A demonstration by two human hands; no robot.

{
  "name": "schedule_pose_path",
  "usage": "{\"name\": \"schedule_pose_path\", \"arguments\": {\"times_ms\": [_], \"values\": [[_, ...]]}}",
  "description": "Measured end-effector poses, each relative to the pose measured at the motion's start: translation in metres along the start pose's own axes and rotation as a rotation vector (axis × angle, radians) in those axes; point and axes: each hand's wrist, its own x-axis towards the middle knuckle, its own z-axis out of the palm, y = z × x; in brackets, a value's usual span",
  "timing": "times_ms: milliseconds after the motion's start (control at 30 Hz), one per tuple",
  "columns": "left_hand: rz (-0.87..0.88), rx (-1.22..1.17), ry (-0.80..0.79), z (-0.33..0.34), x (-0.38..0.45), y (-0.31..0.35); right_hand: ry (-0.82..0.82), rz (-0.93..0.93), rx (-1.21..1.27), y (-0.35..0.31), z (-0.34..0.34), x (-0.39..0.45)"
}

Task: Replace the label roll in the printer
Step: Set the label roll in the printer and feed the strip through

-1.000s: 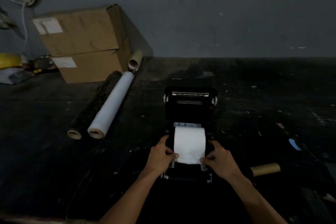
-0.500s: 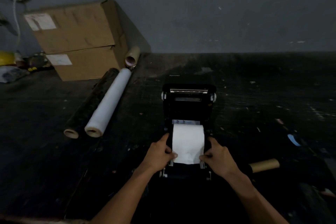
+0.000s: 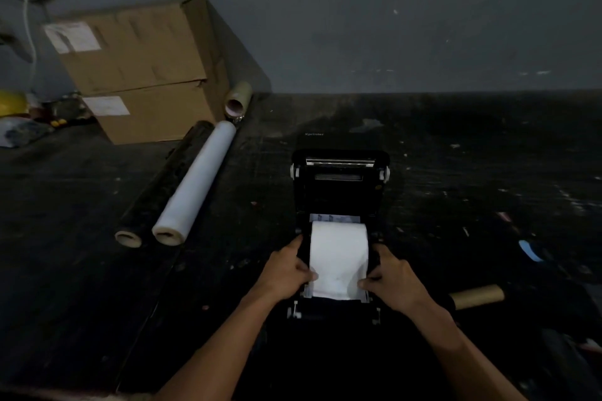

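Since the earlier frames, both hands remain at the paper's front edge; little has shifted. Left hand [image 3: 286, 270] pinches the sheet's left corner, fingers curled. White label roll [image 3: 338, 251] sits in the open black printer [image 3: 340, 185]. Right hand [image 3: 395, 277] pinches the right corner likewise.

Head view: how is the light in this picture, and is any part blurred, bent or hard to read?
Head view: dim light; the white label roll is the brightest thing, the black printer nearly merges with the dark table. Head view: the cardboard boxes lean, bent by the wide lens, and their labels are too blurred to read. No glare.
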Motion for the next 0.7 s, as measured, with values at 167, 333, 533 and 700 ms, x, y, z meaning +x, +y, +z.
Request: {"name": "schedule_pose_path", "arguments": {"times_ms": [167, 333, 533, 700], "values": [[-0.011, 0.058, -0.074, -0.001, 0.002, 0.002, 0.057, -0.001, 0.033, 0.004, 0.006, -0.006], [-0.013, 0.101, -0.087, 0.003, 0.006, 0.01, 0.024, 0.028, 0.002, 0.007, 0.004, -0.002], [-0.017, 0.077, -0.059, 0.003, 0.011, 0.009, 0.04, 0.041, -0.007, 0.003, -0.001, 0.001], [-0.031, 0.219, -0.14, 0.005, 0.017, 0.017, 0.082, 0.071, 0.016, 0.007, 0.002, -0.001]]}}
